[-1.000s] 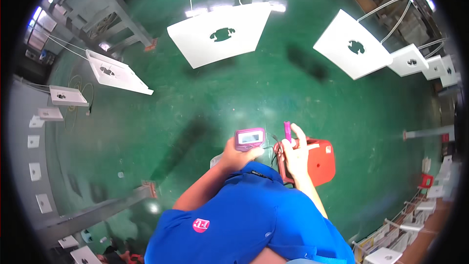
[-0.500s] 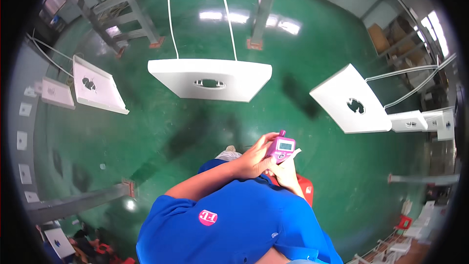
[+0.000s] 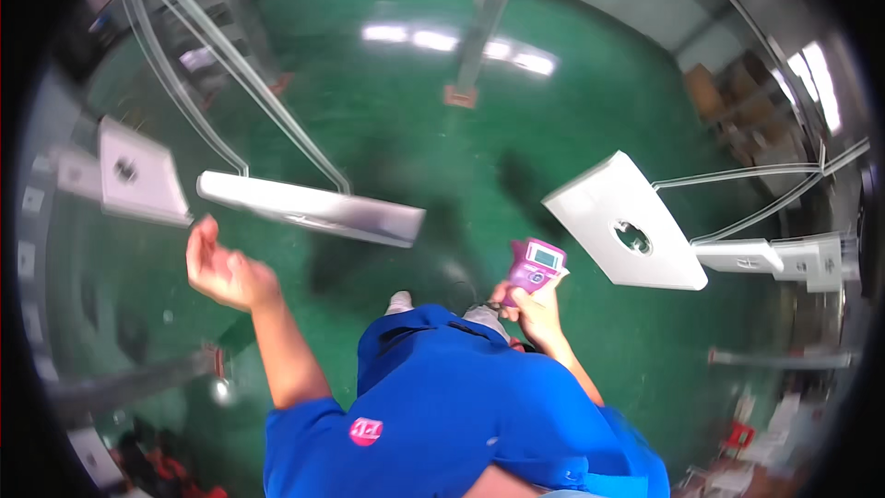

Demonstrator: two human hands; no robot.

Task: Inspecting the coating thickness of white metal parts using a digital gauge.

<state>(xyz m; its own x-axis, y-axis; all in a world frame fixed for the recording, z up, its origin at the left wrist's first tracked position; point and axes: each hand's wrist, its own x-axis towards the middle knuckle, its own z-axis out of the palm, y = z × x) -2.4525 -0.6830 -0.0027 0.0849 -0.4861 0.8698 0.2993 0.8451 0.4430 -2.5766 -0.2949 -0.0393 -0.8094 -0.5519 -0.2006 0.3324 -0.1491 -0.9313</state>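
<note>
My right hand (image 3: 536, 312) grips a pink handheld meter (image 3: 527, 282) with a small grey screen, held upright in front of my body. Out to the left, my left hand (image 3: 230, 275) is raised with nothing in it, its fingers apart and slightly curled, a little blurred. Just beyond it hangs a white rectangular panel (image 3: 313, 207) on two wires (image 3: 267, 111), tilted and seen nearly edge-on. To the right, another white panel (image 3: 599, 212) with a round cutout hangs from wires. A further white panel (image 3: 147, 175) with a cutout hangs at the left, near my left fingertips.
More white panels (image 3: 737, 256) hang in a row at the far right. A grey post (image 3: 481, 32) stands on the green floor (image 3: 590, 74) ahead. Metal bars (image 3: 138, 378) cross low at both sides. Cardboard boxes (image 3: 705, 92) are at the far right, and a red item (image 3: 739, 434) lies lower right.
My left hand has let go of the meter and swung out left. The middle panel has shifted left and turned, its wires slanting. The meter stays in my right hand.
</note>
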